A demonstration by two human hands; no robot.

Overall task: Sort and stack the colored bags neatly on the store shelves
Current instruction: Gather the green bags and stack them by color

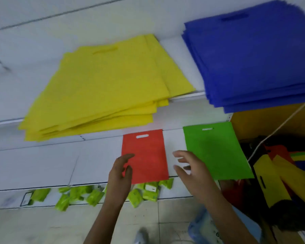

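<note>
Upper shelf (pixel 180 44): blue bag stack (pixel 250 55) at its right end, front edge overhanging. Yellow bag stack (pixel 102 88) lay loosely fanned left of it, apart, also hanging over the front edge.

Lower shelf (pixel 42 164): green bag (pixel 217 150) flat by the right end, and a smaller red bag (pixel 146 155) flat just left of it, a strip of shelf between them, both reaching the front edge.

Right hand (pixel 192 171) hovered at the green bag's near left corner, fingers spread, gripping nothing. Left hand (pixel 120 175) was loosely curved at the red bag's near left corner; contact unclear.

Lime packets (pixel 95 196) lay scattered on the level below. No writing legible.
</note>
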